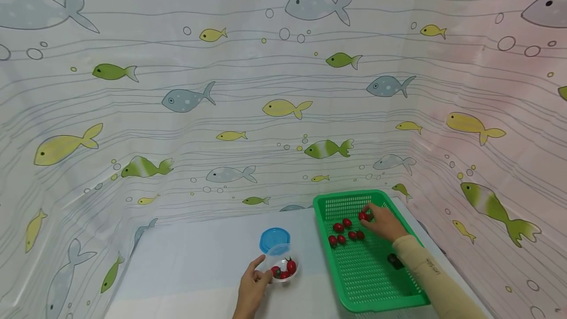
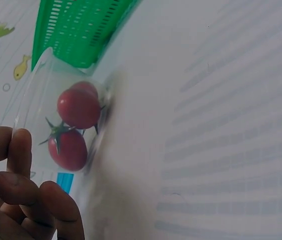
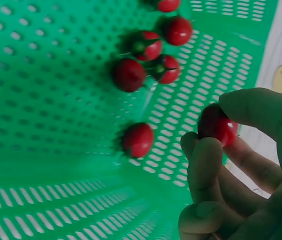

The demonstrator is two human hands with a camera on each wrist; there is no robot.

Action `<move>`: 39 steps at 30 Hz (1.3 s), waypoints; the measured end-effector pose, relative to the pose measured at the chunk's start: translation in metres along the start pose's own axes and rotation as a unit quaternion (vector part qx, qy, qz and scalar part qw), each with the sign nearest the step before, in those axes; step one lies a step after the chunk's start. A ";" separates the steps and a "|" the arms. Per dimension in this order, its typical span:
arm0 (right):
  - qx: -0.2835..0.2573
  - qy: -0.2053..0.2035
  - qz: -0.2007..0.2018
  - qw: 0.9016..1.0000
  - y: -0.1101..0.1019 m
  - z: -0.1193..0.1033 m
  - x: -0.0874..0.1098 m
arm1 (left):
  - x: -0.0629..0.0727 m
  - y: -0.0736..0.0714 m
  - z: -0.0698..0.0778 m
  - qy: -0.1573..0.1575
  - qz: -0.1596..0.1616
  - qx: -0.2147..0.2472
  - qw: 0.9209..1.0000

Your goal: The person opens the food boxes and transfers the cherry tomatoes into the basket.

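My left hand [image 1: 254, 284] pinches the rim of a clear plastic cup [image 1: 279, 255] between thumb and finger. The cup stands tilted on the table; in the left wrist view, cherry tomatoes [image 2: 79, 108] with green stems show through its wall. Inside the green basket on the right, my right hand [image 1: 383, 223] holds one cherry tomato [image 3: 218, 125] between thumb and fingertips, raised off the basket floor. Several loose cherry tomatoes [image 3: 129, 75] lie nearby in the basket's far part, and one [image 3: 138, 140] sits apart from that cluster.
The green perforated basket [image 1: 363, 282] stands on the white table [image 1: 199, 255], its raised walls around the right hand. A round blue lid [image 1: 275, 239] lies just behind the cup. A dark object [image 1: 394, 261] shows beside the right forearm. Fish-patterned sheeting [image 1: 283, 151] encloses the table.
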State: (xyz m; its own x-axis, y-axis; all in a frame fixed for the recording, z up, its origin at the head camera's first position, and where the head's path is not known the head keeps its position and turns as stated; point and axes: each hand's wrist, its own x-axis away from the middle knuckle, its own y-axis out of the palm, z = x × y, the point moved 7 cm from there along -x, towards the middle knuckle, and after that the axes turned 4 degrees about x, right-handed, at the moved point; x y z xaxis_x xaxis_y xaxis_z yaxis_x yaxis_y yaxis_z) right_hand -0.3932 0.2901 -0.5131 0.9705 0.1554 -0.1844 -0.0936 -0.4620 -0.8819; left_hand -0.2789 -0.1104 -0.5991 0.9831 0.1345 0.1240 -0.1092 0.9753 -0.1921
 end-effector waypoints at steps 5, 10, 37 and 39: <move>0.019 0.009 -0.027 0.999 0.013 0.015 0.001 | 0.001 -0.001 0.000 -0.003 0.004 -0.003 1.000; 0.027 0.034 -0.050 0.998 0.023 0.030 0.001 | 0.001 0.000 0.000 -0.006 -0.001 -0.002 1.000; -0.013 0.081 -0.072 0.994 0.019 0.027 0.002 | 0.002 0.000 0.002 0.001 -0.002 0.005 1.000; -0.011 0.068 -0.060 0.996 0.016 0.018 0.001 | 0.002 0.000 0.002 0.000 -0.001 0.004 1.000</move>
State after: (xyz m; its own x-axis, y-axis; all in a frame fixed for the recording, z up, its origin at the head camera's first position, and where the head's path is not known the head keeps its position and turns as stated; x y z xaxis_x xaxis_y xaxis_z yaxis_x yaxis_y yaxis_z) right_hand -0.3975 0.2986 -0.5351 0.9957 0.0918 -0.0157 0.0292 -0.4671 -0.8837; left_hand -0.2771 -0.1100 -0.5973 0.9833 0.1324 0.1248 -0.1080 0.9768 -0.1848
